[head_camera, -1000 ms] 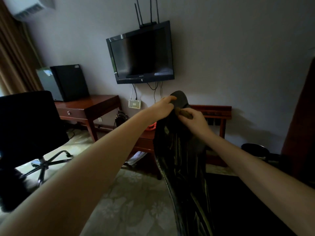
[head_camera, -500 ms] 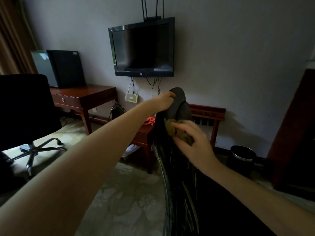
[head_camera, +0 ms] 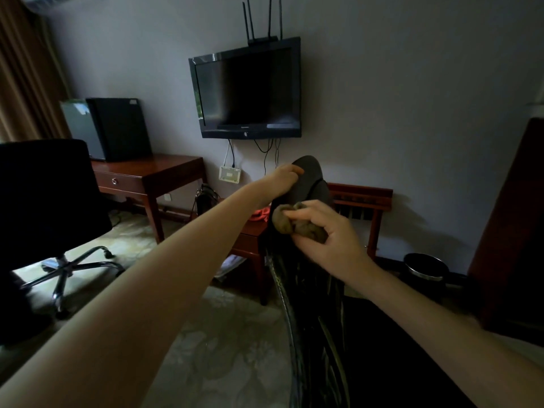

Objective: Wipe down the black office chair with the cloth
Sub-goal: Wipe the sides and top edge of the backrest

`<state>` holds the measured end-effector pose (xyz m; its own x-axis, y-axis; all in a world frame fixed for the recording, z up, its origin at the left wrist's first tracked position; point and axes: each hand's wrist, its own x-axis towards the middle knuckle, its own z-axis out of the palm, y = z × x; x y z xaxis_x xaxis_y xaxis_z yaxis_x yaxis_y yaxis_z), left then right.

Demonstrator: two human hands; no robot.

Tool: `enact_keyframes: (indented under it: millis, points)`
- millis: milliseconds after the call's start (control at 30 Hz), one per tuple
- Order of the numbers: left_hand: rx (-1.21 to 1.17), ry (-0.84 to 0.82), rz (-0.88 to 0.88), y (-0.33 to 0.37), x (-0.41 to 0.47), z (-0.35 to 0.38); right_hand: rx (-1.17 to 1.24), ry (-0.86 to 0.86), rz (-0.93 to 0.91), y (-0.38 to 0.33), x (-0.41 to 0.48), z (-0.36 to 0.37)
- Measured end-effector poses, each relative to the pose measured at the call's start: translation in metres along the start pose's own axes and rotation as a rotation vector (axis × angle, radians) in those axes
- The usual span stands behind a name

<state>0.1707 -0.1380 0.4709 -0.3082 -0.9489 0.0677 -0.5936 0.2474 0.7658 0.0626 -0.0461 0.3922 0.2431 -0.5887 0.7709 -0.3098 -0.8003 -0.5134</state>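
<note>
Standing edge-on in the middle of the view, the tall black office chair (head_camera: 309, 304), its back streaked with pale reflections, is filling the space between the two arms; its rounded dark grey padded headrest (head_camera: 312, 178) is rising at the top, in front of the wall. A second black swivel chair on a chrome star base (head_camera: 44, 195) is sitting well apart at the left, near the reddish-brown wooden counter (head_camera: 153, 172); nobody is touching it.

The left hand (head_camera: 279, 184) is gripping the headrest, its fingers curling over the top edge, and is probably steadying the chair; the right hand (head_camera: 335, 242) is holding the crumpled olive-brown cloth (head_camera: 294, 226) bunched in its curled fingers, pressing it against the upper back just below the headrest.

The step in hand is looking like the wiping of the top of the back; to do it well, the right hand should be flattening the wad so that more fabric is meeting the surface, then drawing it downward in long overlapping strokes; the left hand should be bracing firmly so that the chair is not swivelling or rolling away; the lower back and the rest of the chair are likely waiting their turn.
</note>
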Motion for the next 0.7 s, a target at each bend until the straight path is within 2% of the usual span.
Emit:
enact_keyframes:
  millis: [200, 267, 500, 700]
  points:
    - [-0.003, 0.024, -0.009, 0.002, -0.002, 0.001, -0.153, -0.089, -0.240, -0.005, -0.010, -0.007]
    - [-0.013, 0.019, -0.010, 0.000, -0.001, 0.001, -0.219, -0.090, -0.260, 0.004, 0.003, -0.010]
    - [-0.055, 0.020, -0.025, -0.003, -0.001, 0.001, -0.020, 0.117, 0.208, 0.033, 0.018, -0.003]
    - [-0.054, 0.008, -0.032, 0.000, -0.004, 0.001, -0.044, 0.106, 0.389, 0.041, -0.001, -0.004]
